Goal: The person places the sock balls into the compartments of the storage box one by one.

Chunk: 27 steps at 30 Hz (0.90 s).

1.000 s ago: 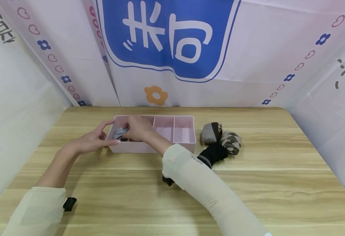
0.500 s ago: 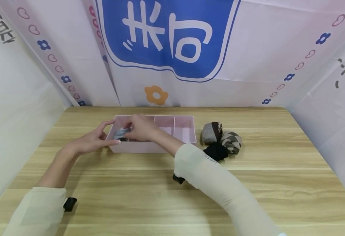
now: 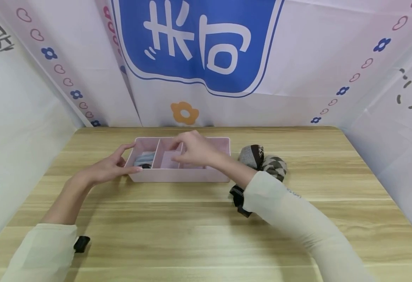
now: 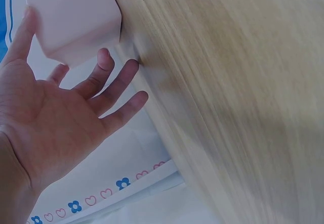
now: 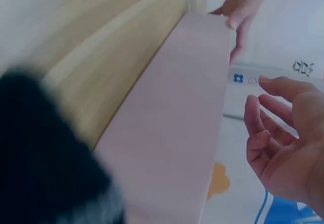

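A pink divided box (image 3: 177, 176) stands near the back of the table. My left hand (image 3: 109, 168) holds its left end, thumb on the front rim and index finger at the back rim; the other fingers are loosely spread in the left wrist view. In the leftmost compartment lies a folded light-blue striped cloth piece, apparently a sock (image 3: 145, 158), with something dark in front of it. Above the middle compartments hovers my right hand (image 3: 195, 149), thumb and fingers apart, holding nothing. Its fingers are loosely bent in the right wrist view.
Right of the box lie a rolled grey-and-brown sock (image 3: 251, 156) and a rolled checkered sock (image 3: 274, 167). A black sock (image 3: 237, 192) is partly hidden by my right sleeve (image 3: 273, 196). A printed fabric backdrop (image 3: 280, 105) rises behind the table.
My right hand has let go of the light-blue cloth piece in the leftmost compartment and moved right, its fingers parting. The left hand keeps its place on the box.
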Tool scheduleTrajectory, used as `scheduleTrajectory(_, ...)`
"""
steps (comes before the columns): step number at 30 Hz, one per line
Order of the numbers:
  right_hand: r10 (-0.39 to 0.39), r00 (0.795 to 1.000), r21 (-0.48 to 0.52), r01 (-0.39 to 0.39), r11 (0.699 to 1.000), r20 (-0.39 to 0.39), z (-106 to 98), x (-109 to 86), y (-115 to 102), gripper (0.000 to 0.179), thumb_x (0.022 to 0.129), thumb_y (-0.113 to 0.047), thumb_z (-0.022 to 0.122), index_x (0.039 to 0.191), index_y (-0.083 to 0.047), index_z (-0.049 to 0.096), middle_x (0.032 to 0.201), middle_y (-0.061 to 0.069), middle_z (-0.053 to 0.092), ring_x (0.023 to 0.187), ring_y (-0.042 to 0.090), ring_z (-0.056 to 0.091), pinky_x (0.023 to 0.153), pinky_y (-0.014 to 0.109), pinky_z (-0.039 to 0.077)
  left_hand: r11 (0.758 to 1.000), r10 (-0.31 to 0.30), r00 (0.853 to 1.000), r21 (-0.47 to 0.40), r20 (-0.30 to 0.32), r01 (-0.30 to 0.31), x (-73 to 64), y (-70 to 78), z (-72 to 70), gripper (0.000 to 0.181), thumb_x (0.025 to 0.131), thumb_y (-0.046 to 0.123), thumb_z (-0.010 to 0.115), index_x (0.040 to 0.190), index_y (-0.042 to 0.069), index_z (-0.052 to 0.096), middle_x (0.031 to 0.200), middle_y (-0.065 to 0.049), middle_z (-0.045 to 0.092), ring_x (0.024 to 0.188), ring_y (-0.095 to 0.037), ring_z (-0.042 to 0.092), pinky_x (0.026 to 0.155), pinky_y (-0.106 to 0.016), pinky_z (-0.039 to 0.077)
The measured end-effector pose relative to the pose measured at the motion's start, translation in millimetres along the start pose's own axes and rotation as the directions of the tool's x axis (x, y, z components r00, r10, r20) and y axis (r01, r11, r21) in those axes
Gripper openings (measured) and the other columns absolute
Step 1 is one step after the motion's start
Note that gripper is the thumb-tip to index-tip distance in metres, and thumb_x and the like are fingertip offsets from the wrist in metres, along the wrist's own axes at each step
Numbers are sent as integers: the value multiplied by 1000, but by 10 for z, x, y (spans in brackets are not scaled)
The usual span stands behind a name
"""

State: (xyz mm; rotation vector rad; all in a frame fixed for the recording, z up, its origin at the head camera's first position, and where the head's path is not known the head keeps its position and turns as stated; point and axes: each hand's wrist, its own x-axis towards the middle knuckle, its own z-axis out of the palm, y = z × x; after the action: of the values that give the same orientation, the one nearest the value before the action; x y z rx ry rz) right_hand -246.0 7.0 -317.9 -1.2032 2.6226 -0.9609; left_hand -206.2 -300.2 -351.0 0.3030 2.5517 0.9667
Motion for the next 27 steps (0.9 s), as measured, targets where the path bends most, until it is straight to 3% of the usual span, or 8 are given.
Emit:
scheduleTrajectory(3,13,1000,-8,-13,1000,-17,-111,-127,83,27,91,-12,78,117,-3,77,115,9,75,87,17,69,88,30,53,1000,0,1000,9,3,0,-7,-6,0,98,102,37,66,166,9,-3,106,-18,63,96,-27,54,81,-39,42)
scheduleTrajectory(7,34,998,-5,-34,999,-44,-264,-304,197,28,91,-12,79,117,-3,76,116,9,75,81,18,67,82,31,53,1000,0,1000,17,3,0,-12,-15,-2,98,102,37,66,166,8,-3,108,-19,63,98,-28,55,82,-39,42)
scheduleTrajectory(14,107,992,85,-102,991,-60,-491,-547,343,26,92,-11,78,117,-4,75,118,9,73,71,20,69,69,32,56,1000,2,1000,31,4,-2,-6,-27,-7,98,102,38,65,166,7,-3,114,-22,64,103,-30,58,84,-41,44)
scheduleTrajectory(20,166,983,148,-153,977,-78,-661,-691,435,30,92,-6,77,121,1,72,123,17,70,61,27,66,57,28,49,1000,1,1000,28,4,-2,7,-20,-1,98,101,38,66,166,9,-2,114,-22,65,103,-30,59,86,-42,45)
scheduleTrajectory(24,203,975,171,-185,968,-95,-750,-781,509,31,93,-5,75,123,1,71,124,16,69,60,22,65,53,28,48,1000,-2,1000,31,9,2,16,-30,-6,98,102,39,65,166,8,-3,116,-24,63,105,-32,58,87,-45,44)
scheduleTrajectory(27,228,968,182,-206,961,-107,-800,-850,593,30,93,-7,75,122,2,71,123,16,68,64,26,68,55,30,52,999,-4,1000,32,9,4,27,-32,-10,98,102,39,65,166,8,-3,118,-25,63,107,-33,58,88,-47,44)
